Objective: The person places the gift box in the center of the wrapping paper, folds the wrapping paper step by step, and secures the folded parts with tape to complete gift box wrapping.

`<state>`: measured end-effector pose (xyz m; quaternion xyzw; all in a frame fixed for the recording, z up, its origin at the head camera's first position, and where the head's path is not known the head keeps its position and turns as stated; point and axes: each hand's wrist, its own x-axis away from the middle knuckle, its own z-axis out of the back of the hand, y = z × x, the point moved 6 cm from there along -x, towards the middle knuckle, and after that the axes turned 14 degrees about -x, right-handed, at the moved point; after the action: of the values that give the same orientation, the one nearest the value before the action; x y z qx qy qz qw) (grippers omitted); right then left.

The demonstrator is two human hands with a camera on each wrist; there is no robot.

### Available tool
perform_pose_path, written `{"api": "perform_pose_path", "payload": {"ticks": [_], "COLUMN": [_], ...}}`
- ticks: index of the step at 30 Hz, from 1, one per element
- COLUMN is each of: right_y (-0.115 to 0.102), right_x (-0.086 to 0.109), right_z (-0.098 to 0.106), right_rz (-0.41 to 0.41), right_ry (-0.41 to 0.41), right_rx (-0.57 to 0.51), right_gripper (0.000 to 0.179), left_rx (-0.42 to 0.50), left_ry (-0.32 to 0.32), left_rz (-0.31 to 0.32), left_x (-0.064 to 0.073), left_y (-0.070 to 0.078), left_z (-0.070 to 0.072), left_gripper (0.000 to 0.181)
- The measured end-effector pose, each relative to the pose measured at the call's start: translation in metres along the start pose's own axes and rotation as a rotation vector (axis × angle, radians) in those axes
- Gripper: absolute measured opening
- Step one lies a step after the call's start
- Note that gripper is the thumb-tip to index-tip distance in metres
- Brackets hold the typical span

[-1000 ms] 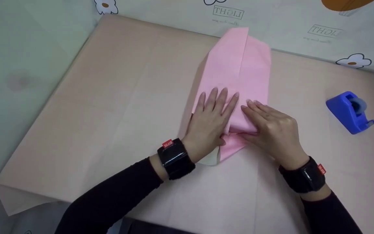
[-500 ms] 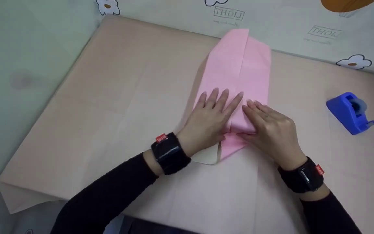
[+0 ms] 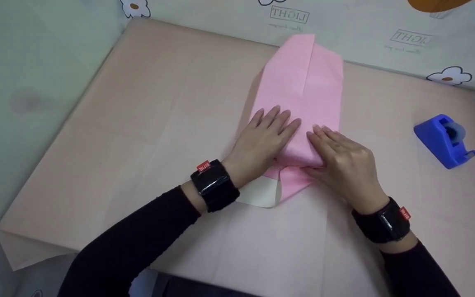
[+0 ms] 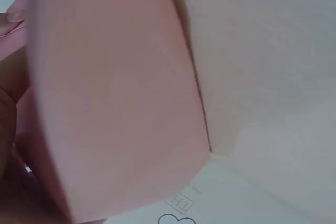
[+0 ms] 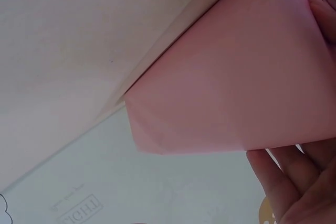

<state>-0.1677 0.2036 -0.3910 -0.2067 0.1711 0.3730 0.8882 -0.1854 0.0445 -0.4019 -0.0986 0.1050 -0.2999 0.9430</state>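
A long package wrapped in pink paper (image 3: 299,78) lies on the table, one end toward the person. My left hand (image 3: 262,138) rests on its top with extended, slightly spread fingers. Over the near right corner, my right hand (image 3: 344,167) bends its fingers onto the top, with the thumb in at the near end fold. In the right wrist view, the right fingers (image 5: 283,182) lie at the package's edge. A folded pink flap (image 3: 295,181) sticks out at the near end, beside a pale curved piece (image 3: 262,192). Part of the end fold is hidden behind the hands.
A blue tape dispenser (image 3: 445,140) with a roll of tape stands to the right. The table's beige paper cover (image 3: 159,103) hangs over at the front left corner. Behind the table is a patterned wall covering (image 3: 357,24).
My left hand has shifted a little left and away from the person, uncovering more of the pale piece and the near fold. The right hand stays nearly in place.
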Motion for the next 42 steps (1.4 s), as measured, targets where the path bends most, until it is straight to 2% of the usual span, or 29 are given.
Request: {"api": "perform_pose_path", "payload": {"ticks": [8,15,19,21,26,28,33,42], "right_y": [0.001,0.002,0.005,0.007,0.012,0.011,0.005,-0.001], "right_x": [0.001,0.005,0.006,0.004,0.001,0.000,-0.005,-0.010], "right_z": [-0.003,-0.006,-0.010,-0.014,-0.022,-0.023,-0.026,-0.030], "right_rz": [0.009,0.039,0.038,0.032,0.028,0.030,-0.004,-0.042], "right_ry": [0.012,0.101,0.114,0.102,0.060,0.067,0.111,0.158], "right_rx": [0.001,-0.015,0.010,-0.017,-0.166,-0.191,-0.145,-0.091], "right_gripper": [0.076,0.079,0.081,0.083,0.092,0.095,0.102,0.101], "left_rx": [-0.001,-0.011,-0.028,-0.043,-0.082,-0.092,-0.115,-0.144], "left_ry": [-0.021,-0.011,-0.025,-0.043,-0.096,-0.108,-0.118,-0.099], "left_rz": [0.028,0.030,0.036,0.037,0.031,0.031,0.041,0.058], "left_x": [0.002,0.003,0.002,0.001,-0.001,-0.001,0.000,0.001], "left_y": [0.004,0.007,0.008,0.009,0.011,0.011,0.012,0.011], "left_z": [-0.006,-0.008,-0.008,-0.008,-0.007,-0.006,-0.006,-0.007], "left_gripper": [0.086,0.090,0.093,0.096,0.103,0.106,0.113,0.108]}}
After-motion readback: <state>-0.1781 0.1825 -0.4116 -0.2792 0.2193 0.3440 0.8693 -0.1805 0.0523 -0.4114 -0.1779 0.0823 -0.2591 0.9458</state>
